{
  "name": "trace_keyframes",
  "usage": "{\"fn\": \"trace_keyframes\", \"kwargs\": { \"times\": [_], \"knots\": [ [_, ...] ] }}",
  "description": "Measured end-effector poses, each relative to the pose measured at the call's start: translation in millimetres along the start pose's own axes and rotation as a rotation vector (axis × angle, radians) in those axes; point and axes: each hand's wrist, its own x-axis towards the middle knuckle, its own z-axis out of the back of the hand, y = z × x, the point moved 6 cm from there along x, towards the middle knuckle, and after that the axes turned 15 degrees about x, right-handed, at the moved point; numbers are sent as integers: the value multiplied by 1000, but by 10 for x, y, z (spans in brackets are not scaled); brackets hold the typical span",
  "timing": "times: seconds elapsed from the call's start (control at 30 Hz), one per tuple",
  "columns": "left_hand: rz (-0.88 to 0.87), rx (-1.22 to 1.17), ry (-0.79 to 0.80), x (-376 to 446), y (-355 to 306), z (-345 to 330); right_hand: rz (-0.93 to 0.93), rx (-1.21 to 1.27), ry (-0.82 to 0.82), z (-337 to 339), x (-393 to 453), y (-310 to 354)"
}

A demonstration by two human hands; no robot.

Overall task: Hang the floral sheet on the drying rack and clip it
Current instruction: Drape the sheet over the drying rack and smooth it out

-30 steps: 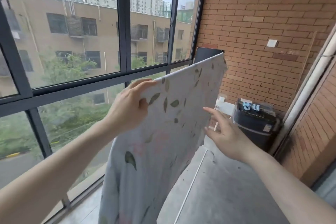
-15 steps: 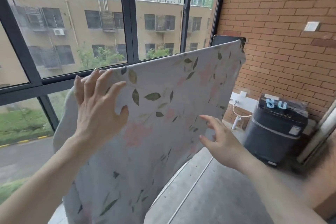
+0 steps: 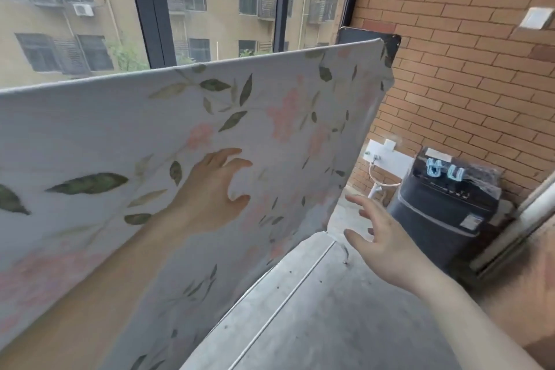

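Could slip off: no clips on the floral sheet (image 3: 270, 117) yet, so a tug or wind may pull it down. Blue clips (image 3: 444, 170) far off, on the dark machine (image 3: 444, 213) right of the sheet. Hangs flat over a bar, top edge straight, pale with pink flowers and green leaves. Left hand (image 3: 216, 189) loose in front of the sheet, gripping nothing. Right hand (image 3: 378, 237) spread wide, just right of the sheet, holding nothing.

A home's enclosed laundry balcony: brick wall (image 3: 450, 69), big windows (image 3: 210, 9) facing apartment blocks, a washing machine (image 3: 444, 207).
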Motion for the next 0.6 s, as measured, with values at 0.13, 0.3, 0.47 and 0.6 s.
{"fn": "trace_keyframes", "kwargs": {
  "times": [0.13, 0.3, 0.47, 0.6],
  "knots": [
    [-112, -2, 83, 652, -831, -446, -37, 9, -45, 693, 306, -533],
    [-158, -4, 133, 1390, -1838, -971, -44, 44, -24, 1443, 693, -1228],
    [-149, -48, 129, 2095, -2976, -1458, -53, 80, -26, 2462, 986, -2070],
    [-158, -100, 136, 2599, -3752, -1784, -81, 91, -38, 3173, 1251, -2624]
  ]
}}
